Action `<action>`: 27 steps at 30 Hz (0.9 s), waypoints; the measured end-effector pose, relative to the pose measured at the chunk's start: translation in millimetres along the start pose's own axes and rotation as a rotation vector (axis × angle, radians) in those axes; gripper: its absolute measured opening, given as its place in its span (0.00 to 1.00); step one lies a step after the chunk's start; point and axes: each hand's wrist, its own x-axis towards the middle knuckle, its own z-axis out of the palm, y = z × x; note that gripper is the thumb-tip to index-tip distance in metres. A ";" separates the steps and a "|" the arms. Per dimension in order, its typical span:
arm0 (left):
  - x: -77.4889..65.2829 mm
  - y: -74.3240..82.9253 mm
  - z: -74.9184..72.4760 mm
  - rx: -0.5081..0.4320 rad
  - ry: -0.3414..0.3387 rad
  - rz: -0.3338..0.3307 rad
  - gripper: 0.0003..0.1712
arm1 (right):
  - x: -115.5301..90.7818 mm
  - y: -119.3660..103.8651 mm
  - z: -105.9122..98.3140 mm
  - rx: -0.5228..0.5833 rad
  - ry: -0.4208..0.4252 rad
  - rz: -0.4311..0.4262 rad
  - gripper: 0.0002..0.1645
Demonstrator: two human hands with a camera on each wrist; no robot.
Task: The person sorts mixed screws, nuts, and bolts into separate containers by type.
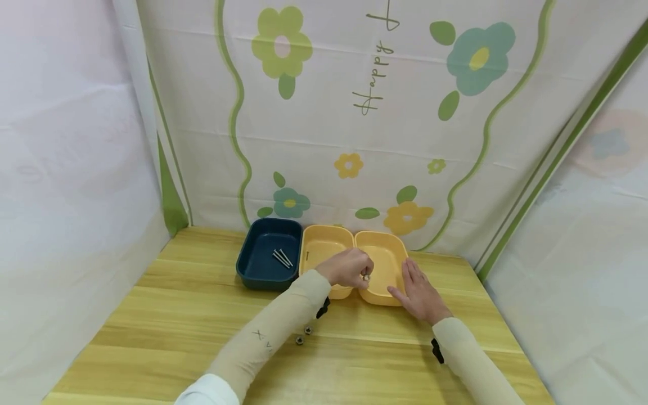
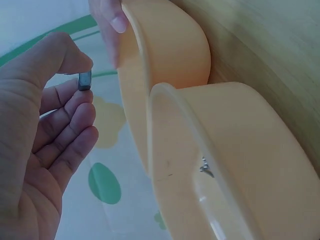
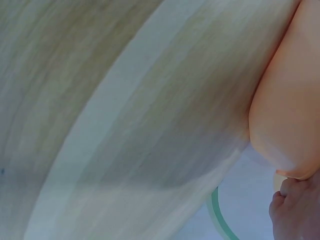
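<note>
My left hand (image 1: 349, 268) is above the inner edges of the two yellow trays. Between thumb and forefinger it pinches a small metal nut (image 2: 85, 80), seen edge-on in the left wrist view; the other fingers are curled. My right hand (image 1: 423, 293) rests against the outer wall of the right yellow tray (image 1: 392, 241), fingers straight and thumb over the near rim. The middle yellow tray (image 1: 324, 230) is partly covered by the left hand and forearm. Inside it, small metal pieces (image 2: 205, 167) show in the left wrist view, their kind unclear.
A dark blue tray (image 1: 263, 247) on the left holds several long screws (image 1: 282, 258). Two loose nuts (image 1: 304, 336) lie on the wooden table (image 1: 385, 360), near the left forearm. A flowered cloth (image 1: 314, 129) hangs behind the trays, with cloth walls at both sides.
</note>
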 end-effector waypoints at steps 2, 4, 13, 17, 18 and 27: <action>6.1 -1.6 3.8 -0.014 0.010 -0.012 0.09 | -0.4 0.7 0.6 0.003 0.000 0.003 0.59; 11.8 -3.3 6.9 -0.028 0.016 -0.023 0.08 | -0.5 1.6 1.4 0.002 -0.002 0.006 0.59; 23.7 -12.9 21.1 -0.031 0.038 -0.096 0.07 | 0.1 -1.6 1.1 0.017 0.010 0.007 0.59; 25.4 -15.5 27.3 -0.025 0.023 -0.116 0.07 | 1.5 -2.9 2.4 0.003 0.012 -0.001 0.58; 26.1 -15.9 28.8 -0.021 0.021 -0.121 0.06 | 1.6 -2.6 2.8 -0.001 0.011 0.000 0.58; 28.4 -13.6 31.9 0.076 0.061 -0.270 0.25 | 0.3 -0.8 2.2 -0.021 0.016 0.001 0.58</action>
